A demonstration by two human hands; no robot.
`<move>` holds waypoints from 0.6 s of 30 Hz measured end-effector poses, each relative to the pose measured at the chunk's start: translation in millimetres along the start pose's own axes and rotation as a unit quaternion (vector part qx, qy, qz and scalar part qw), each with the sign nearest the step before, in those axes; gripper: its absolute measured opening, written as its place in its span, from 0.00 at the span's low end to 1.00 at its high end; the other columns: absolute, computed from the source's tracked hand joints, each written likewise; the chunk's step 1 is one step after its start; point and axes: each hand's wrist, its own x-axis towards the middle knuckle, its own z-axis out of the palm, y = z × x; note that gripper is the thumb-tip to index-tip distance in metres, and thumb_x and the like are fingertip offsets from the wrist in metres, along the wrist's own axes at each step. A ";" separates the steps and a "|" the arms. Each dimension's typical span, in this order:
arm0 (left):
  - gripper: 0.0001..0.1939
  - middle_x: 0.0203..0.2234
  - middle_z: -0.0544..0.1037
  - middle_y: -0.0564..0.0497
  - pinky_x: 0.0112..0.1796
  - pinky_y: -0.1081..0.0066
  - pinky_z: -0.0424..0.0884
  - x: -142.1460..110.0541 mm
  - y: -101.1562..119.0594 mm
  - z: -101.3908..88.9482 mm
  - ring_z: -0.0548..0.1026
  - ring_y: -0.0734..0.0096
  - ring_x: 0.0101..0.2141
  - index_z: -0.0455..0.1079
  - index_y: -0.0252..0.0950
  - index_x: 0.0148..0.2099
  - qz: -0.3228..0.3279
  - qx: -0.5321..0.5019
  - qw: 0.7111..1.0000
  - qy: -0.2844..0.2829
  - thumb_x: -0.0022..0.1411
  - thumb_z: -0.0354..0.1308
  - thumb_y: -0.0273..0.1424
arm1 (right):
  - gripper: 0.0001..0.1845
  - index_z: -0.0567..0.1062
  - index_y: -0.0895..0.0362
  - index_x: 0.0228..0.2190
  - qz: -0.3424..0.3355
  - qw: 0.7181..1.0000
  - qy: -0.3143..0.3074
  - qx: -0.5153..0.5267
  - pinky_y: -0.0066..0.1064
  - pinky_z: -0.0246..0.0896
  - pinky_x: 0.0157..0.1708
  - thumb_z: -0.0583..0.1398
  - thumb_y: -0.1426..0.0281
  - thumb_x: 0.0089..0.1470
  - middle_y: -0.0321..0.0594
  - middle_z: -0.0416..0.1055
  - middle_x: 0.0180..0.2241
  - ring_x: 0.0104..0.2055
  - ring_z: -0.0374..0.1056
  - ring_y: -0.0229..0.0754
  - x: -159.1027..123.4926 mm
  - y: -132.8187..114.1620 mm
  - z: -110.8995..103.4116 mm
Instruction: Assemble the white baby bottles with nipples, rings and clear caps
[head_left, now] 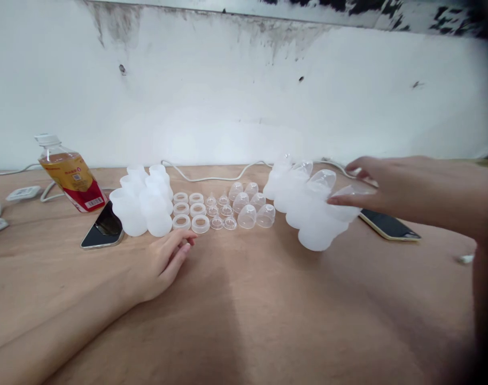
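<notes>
My left hand (169,262) rests on the table just in front of the clear rings (200,224), loosely bent, thumb apart from the fingers, holding nothing visible. At the right, my right hand (362,184) reaches over the nearest capped baby bottle (318,235). Its thumb lies across the bottle's upper part and the fingers arch apart above and behind the clear cap; whether they press on it is hard to see. More capped bottles (281,179) stand behind. Left of centre are frosted bottle bodies (157,206), then rings, clear nipples (229,222) and domed caps (265,215) in rows.
A drink bottle (73,179) and a dark phone (103,227) are at the left, beside white packets (23,193). Another phone (390,224) lies under my right forearm. A white cable (211,178) runs along the wall (211,96). A small white object (465,259) lies far right.
</notes>
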 end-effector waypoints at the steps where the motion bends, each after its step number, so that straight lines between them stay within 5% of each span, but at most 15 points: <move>1: 0.13 0.32 0.72 0.52 0.33 0.72 0.66 -0.2 -0.2 0.4 0.70 0.73 0.29 0.60 0.37 0.44 0.011 0.005 1.000 0.000 0.62 0.37 0.31 | 0.34 0.73 0.58 0.31 -0.022 1.000 0.018 -0.005 0.29 0.45 0.21 0.55 0.42 0.33 0.47 0.72 0.28 0.23 0.63 0.38 -3.2 -7.2 -4.8; 4: 0.14 0.43 0.70 0.47 0.42 0.68 0.65 -0.8 -3.3 2.3 0.69 0.68 0.42 0.59 0.35 0.48 0.068 0.050 0.996 -0.016 0.62 0.39 0.30 | 0.24 0.73 0.57 0.28 -0.059 0.986 0.109 0.108 0.29 0.49 0.22 0.48 0.52 0.51 0.43 0.72 0.26 0.24 0.65 0.37 -16.9 -45.7 -14.8; 6: 0.17 0.52 0.62 0.45 0.48 0.64 0.60 -1.0 -7.4 2.9 0.62 0.64 0.51 0.57 0.36 0.53 0.114 0.090 0.988 -0.054 0.62 0.41 0.31 | 0.22 0.72 0.57 0.22 -0.150 0.957 0.070 0.238 0.27 0.55 0.22 0.46 0.59 0.55 0.39 0.72 0.23 0.22 0.66 0.36 -29.3 -79.4 -7.9; 8: 0.22 0.58 0.53 0.44 0.52 0.60 0.55 -1.0 -11.6 2.5 0.53 0.60 0.56 0.50 0.35 0.58 0.149 0.115 0.976 -0.112 0.62 0.41 0.34 | 0.21 0.73 0.60 0.34 -0.288 0.909 -0.014 0.303 0.32 0.63 0.33 0.43 0.66 0.57 0.43 0.74 0.35 0.36 0.69 0.41 -43.0 -110.8 12.5; 11: 0.30 0.60 0.45 0.44 0.55 0.59 0.49 -0.3 -15.0 1.0 0.47 0.60 0.58 0.38 0.34 0.62 0.172 0.115 0.960 -0.189 0.62 0.40 0.40 | 0.28 0.56 0.67 0.54 -0.433 0.848 -0.122 0.281 0.39 0.49 0.54 0.44 0.63 0.57 0.50 0.51 0.57 0.59 0.47 0.46 -62.1 -141.6 52.7; 14: 0.31 0.60 0.43 0.47 0.56 0.59 0.46 0.8 -14.0 0.2 0.45 0.63 0.59 0.35 0.35 0.62 0.172 0.107 0.956 -0.215 0.62 0.39 0.41 | 0.33 0.47 0.68 0.57 -0.452 0.827 -0.172 0.287 0.41 0.37 0.59 0.44 0.58 0.57 0.50 0.41 0.59 0.61 0.35 0.45 -73.2 -150.0 78.1; 18: 0.30 0.60 0.43 0.47 0.56 0.59 0.45 1.1 -11.5 0.9 0.45 0.63 0.59 0.35 0.36 0.62 0.162 0.097 0.960 -0.208 0.62 0.39 0.41 | 0.32 0.46 0.66 0.57 -0.439 0.825 -0.186 0.303 0.40 0.32 0.60 0.43 0.60 0.57 0.49 0.39 0.60 0.62 0.31 0.43 -74.7 -147.5 81.0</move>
